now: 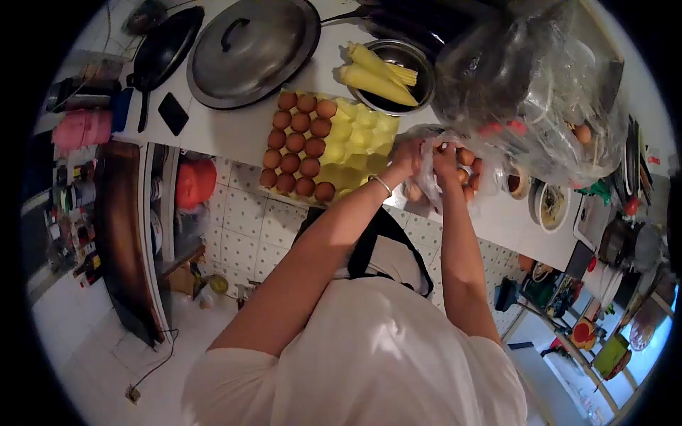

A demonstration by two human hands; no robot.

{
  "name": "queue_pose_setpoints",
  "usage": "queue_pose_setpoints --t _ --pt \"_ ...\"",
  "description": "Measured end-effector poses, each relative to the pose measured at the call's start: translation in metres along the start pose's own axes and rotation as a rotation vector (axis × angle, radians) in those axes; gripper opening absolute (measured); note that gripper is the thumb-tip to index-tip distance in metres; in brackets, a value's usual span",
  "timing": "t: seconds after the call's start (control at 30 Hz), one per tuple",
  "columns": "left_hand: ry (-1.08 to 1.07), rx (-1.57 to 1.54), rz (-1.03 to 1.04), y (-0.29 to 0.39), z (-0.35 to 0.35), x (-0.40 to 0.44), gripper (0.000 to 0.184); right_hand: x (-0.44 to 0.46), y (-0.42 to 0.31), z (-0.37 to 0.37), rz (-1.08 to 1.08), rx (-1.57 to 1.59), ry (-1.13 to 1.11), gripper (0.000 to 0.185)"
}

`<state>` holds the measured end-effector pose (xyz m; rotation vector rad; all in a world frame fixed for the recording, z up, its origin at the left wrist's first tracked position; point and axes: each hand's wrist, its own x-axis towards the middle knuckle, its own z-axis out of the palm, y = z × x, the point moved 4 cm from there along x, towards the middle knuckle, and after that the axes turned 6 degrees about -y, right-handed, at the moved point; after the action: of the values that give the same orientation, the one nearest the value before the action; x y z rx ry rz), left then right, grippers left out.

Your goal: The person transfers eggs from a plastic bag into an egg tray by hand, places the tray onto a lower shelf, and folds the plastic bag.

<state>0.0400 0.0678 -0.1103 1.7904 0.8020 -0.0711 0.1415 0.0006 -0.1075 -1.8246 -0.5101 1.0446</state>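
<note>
Pale counter [231,131] runs across a kitchen with patterned floor tiles [238,213], a domed metal lid [256,53] and a bowl [426,78] of yellow corn [376,79] standing toward its back. Both forearms reach forward from the body and converge at the counter's near side, the left angled inward (a light bangle [381,186] circles that wrist), the right nearly straight. The left hand [407,157] is at the near-left edge of a clear plastic bag [430,170]; the right hand [445,162] dips over its opening, fingers bent. Whether either is clasping plastic or an egg, I cannot tell. Loose eggs [465,156] lie in the bag, just right of the right hand. Left of both hands sits a yellow egg tray [355,138], its left part filled with smooth, reddish-brown eggs, its right part showing bare cups.
</note>
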Motion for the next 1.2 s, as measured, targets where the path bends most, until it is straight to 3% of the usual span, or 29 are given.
queue_pose_setpoints --t 0.07,0.17,0.3,0.4,0.53,0.6,0.67,0.7,0.73,0.8,0.83,0.9,1.13,1.2 --pt "0.092 -0.1 0.057 -0.029 0.025 0.019 0.033 0.0 -0.003 -0.002 0.058 0.002 0.008 0.038" --pt "0.222 -0.49 0.18 -0.086 0.066 0.063 0.028 -0.007 -0.02 -0.003 0.149 -0.069 0.031 0.042" --pt "0.283 0.001 0.265 -0.067 0.041 0.037 0.02 0.027 0.036 -0.041 0.26 -0.101 0.088 0.048" --pt "0.32 0.017 0.284 -0.035 0.018 0.009 0.024 -0.003 0.003 -0.058 0.196 0.062 0.042 0.045" --pt "0.38 0.043 0.301 0.01 -0.031 -0.036 0.037 -0.092 -0.1 -0.037 0.174 0.258 -0.063 0.043" --pt "0.272 -0.319 0.322 0.005 -0.062 -0.063 0.042 -0.125 -0.148 -0.013 -0.133 0.151 -0.136 0.04" --pt "0.333 -0.446 0.305 -0.021 -0.093 -0.089 0.04 -0.144 -0.177 0.026 -0.263 -0.104 -0.338 0.042" --pt "0.334 -0.445 0.306 -0.035 -0.106 -0.105 0.04 -0.15 -0.179 0.053 -0.204 -0.105 -0.419 0.043" --pt "0.437 -0.355 0.301 -0.05 -0.123 -0.126 0.036 -0.15 -0.175 0.079 -0.407 -0.204 -0.445 0.044" --pt "0.637 -0.174 0.285 -0.075 -0.15 -0.167 0.028 -0.141 -0.145 0.128 -0.48 -0.481 -0.514 0.044" --pt "0.64 -0.174 0.286 -0.087 -0.158 -0.18 0.028 -0.135 -0.133 0.145 -0.483 -0.482 -0.516 0.044" --pt "0.542 -0.209 0.085 -0.114 -0.156 -0.198 0.027 -0.133 -0.111 0.178 -0.736 -1.127 -0.538 0.044" --pt "0.466 -0.196 0.228 -0.109 -0.118 -0.221 0.033 -0.122 -0.064 0.204 -0.921 -1.319 -0.516 0.039" --pt "0.501 -0.184 0.074 -0.113 -0.111 -0.22 0.037 -0.123 -0.065 0.204 -0.928 -1.319 -0.467 0.039"
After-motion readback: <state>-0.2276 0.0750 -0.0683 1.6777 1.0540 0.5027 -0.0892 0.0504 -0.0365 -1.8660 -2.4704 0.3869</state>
